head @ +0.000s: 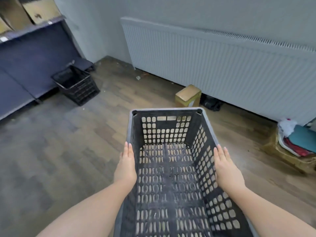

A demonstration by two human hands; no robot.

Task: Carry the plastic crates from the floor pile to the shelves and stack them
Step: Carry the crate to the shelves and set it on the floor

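In the head view, the left hand [126,165] and right hand [225,166] are pressing straight, flat fingers against opposite long sides of a dark perforated crate [168,171], carrying it above the wooden floor [56,151], well apart from the blue shelves [25,53].

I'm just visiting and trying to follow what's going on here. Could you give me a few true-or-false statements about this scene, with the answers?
1. Both hands press flat against the long sides of the carried crate. True: the left hand and the right hand have straight fingers on its outer walls.
2. The carried crate is full of boxes. False: it is empty; the floor shows through its holes.
3. Another black crate sits on the floor beside the blue shelving. True.
4. The small cardboard box stands on the shelf. False: it is on the floor in front of the radiator.
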